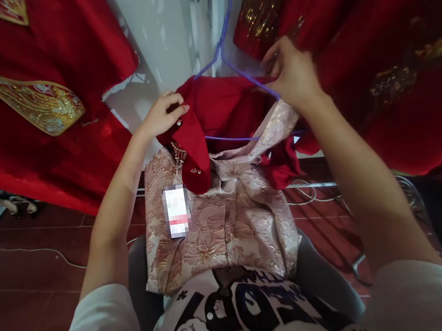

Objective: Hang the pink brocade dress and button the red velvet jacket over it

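Note:
A pink brocade garment (248,211) with a raised floral pattern lies over my lap. Red cloth (222,102) forms its upper part, with beaded ornaments on the left flap. My left hand (163,113) pinches the red cloth at its left edge. A purple hanger (226,58) stands with its hook upward, its lower bar crossing the red cloth. At the hanger's right shoulder, my right hand (294,75) is closed on the edge of the red cloth; its fingertips are partly blurred. A white tag (177,211) lies on the brocade at the left.
Red embroidered garments hang at the left (85,53) and right (409,73), close to my arms. Behind the hanger is a pale wall (156,26). A cable (47,250) runs over the red-brown tiled floor (17,293). Metal bars and cords show at the lower right.

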Demonstrator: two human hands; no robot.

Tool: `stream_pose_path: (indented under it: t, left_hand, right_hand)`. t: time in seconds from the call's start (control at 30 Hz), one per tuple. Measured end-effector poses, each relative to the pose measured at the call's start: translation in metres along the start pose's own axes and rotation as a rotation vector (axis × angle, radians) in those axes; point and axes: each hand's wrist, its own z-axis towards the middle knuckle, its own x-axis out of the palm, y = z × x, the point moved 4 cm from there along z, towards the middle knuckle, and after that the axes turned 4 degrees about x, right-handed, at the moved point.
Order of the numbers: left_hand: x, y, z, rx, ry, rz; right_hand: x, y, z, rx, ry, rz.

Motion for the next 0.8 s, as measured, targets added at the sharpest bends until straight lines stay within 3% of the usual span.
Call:
stream_pose_path:
  t: [0.17,0.33,0.47,0.57,0.67,0.8]
  left_hand:
    - [0.009,-0.008,-0.007,0.18,0.104,0.224]
    - [0.014,-0.008,-0.01,0.267,0.12,0.37]
    - [0.018,-0.006,-0.013,0.278,0.086,0.424]
    - [0.02,-0.004,-0.017,0.285,0.048,0.459]
    - [0.02,-0.004,-0.022,0.306,0.021,0.515]
    - [0.024,-0.007,-0.03,0.34,0.009,0.59]
  right_hand:
    - [-0.027,-0.009,-0.009,0.064,-0.115,-0.355]
    - [-0.049,-0.037,-0.016,0.299,-0.179,-0.604]
    - [-0.065,-0.047,-0.027,0.412,-0.163,-0.707]
    - [-0.072,-0.038,-0.041,0.392,-0.108,-0.716]
    - [-0.066,-0.022,-0.052,0.266,0.016,-0.554]
    - [-0.028,-0.005,-0.051,0.156,0.238,-0.302]
